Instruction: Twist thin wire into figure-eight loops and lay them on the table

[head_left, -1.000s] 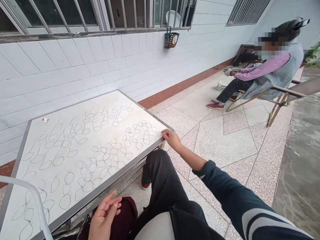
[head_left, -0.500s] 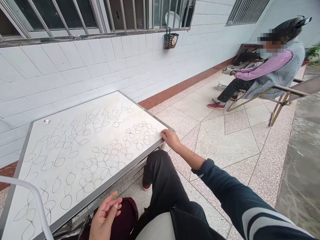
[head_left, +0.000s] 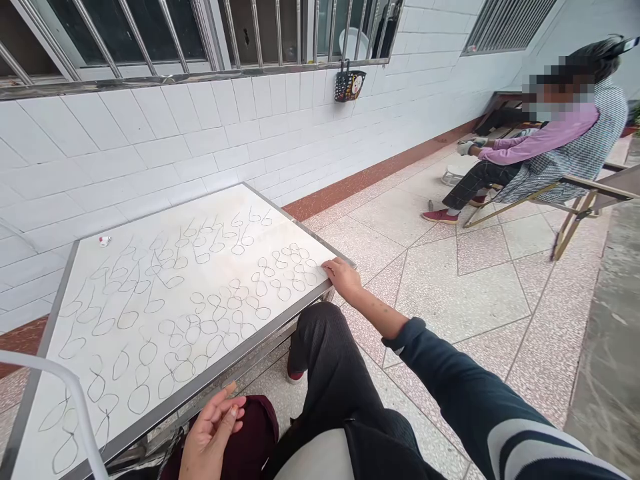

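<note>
My right hand (head_left: 344, 279) rests at the near right corner of a white-topped table (head_left: 210, 233) with a grey metal rim. Its fingers are bunched together, and anything between the fingertips is hidden. Low by my lap, beside the table's front edge, my left hand (head_left: 213, 427) is held palm up, loosely curled, fingers apart, with nothing visible in it. Many thin dark loops (head_left: 200, 330), which look like bent wire, lie across the tabletop. Some are figure-eights; others are single loops with long tails (head_left: 127, 319).
A white curved tube (head_left: 70, 383) crosses the near left corner. A small red-and-white item (head_left: 105, 241) lies at the far left. Behind the table is a tiled wall (head_left: 165, 143) with barred windows and a hanging basket (head_left: 349, 85). A gloved person (head_left: 540, 157) sits on a folding chair at right.
The view has shifted slightly, so the table and the seated person appear a little further right. Both my hands keep nearly the same pose.
</note>
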`<state>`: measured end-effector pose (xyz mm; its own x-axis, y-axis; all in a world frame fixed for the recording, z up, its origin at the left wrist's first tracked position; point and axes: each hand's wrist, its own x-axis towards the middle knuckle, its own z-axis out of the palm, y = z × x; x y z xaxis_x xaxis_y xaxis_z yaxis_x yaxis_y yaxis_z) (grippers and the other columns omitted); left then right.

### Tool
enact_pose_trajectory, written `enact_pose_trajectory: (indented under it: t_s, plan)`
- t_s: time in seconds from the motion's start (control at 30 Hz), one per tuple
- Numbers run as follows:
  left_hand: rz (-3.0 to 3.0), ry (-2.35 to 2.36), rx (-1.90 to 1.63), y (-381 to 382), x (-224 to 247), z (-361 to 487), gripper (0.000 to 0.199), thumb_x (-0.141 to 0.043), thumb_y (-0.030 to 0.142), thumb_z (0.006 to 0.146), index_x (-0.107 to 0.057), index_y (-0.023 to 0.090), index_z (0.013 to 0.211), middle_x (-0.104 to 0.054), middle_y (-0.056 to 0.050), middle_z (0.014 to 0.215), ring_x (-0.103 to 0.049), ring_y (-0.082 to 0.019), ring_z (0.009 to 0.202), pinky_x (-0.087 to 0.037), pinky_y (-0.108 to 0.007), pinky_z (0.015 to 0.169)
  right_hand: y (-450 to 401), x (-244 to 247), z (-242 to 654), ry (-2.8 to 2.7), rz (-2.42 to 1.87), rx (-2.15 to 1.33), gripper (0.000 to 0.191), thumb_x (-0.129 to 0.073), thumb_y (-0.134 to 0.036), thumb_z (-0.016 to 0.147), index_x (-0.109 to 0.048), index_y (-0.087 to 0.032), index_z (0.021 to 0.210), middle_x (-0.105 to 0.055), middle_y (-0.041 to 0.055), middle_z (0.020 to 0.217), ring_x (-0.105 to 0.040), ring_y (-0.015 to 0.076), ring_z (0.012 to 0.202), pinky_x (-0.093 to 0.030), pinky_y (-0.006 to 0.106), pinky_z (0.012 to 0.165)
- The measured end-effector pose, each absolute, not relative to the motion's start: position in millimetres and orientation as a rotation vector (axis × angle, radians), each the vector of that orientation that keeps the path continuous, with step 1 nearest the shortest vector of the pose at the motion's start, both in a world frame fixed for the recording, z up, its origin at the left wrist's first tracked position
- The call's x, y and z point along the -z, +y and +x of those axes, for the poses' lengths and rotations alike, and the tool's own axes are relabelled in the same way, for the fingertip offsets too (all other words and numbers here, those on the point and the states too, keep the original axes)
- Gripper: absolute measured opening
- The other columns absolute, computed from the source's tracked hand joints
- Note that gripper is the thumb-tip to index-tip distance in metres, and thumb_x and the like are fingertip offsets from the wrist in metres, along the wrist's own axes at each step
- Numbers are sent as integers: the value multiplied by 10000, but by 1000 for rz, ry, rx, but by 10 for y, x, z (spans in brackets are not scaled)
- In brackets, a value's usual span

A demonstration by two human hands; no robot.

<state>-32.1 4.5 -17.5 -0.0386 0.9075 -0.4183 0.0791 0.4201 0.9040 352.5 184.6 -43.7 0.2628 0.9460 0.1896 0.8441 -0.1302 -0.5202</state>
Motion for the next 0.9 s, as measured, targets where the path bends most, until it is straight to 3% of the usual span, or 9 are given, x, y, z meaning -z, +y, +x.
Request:
enact_pose_trajectory:
  t_s: [0.3, 0.43, 0.5, 0.67, 0.83, 0.9]
  plan:
    - [941, 1463, -854, 49, 160, -330, 605, -715, 499, 728, -595, 200, 1240, -712, -98, 1113, -673, -245, 994, -548, -327, 842, 1767, 396, 3526, -1483, -1894, -200, 301, -401, -240, 952, -657, -188, 1102, -606, 103, 1083, -543, 226, 1030, -464, 335, 801]
    - [932, 1466, -869, 54, 170, -322, 593, -734, 487, 707, -619, 202, 1215, -723, -95, 1082, -679, -250, 976, -551, -331, 830, 1309, 402, 3210, -1517, -1497, -211, 264, -418, -269, 952, -647, -206, 1067, -616, 93, 974, -572, 213, 918, -496, 369, 803]
    - [938, 1464, -879, 59, 183, -314, 587, -729, 493, 709, -623, 193, 1202, -726, -99, 1069, -675, -249, 982, -550, -326, 827, 997, 434, 2917, -1777, -1192, -394, 227, -460, -271, 942, -656, -232, 1050, -636, 75, 918, -589, 200, 886, -504, 359, 807]
    - [1028, 1482, -914, 70, 196, -342, 558, -685, 499, 750, -604, 190, 1208, -720, -94, 1065, -671, -242, 975, -534, -335, 850, 496, 525, 2097, -2392, -440, -1036, 208, -504, -229, 932, -690, -211, 1024, -673, 31, 881, -633, 112, 802, -500, 184, 737]
    - [1244, 1557, -901, 70, 43, -426, 494, -648, 490, 773, -625, 216, 1183, -716, -84, 1063, -670, -250, 973, -494, -390, 920, 509, 435, 1259, -2567, 87, -1322, 178, -576, -202, 895, -672, -200, 1045, -695, 22, 1039, -637, 101, 991, -447, 159, 919]
    - [1349, 1583, -897, 73, -48, -459, 457, -644, 473, 775, -648, 233, 1164, -724, -78, 1045, -669, -254, 974, -489, -392, 920, 499, 350, 862, -2600, 218, -1426, 136, -624, -188, 852, -696, -218, 963, -698, 1, 1069, -633, 106, 1054, -441, 150, 937]
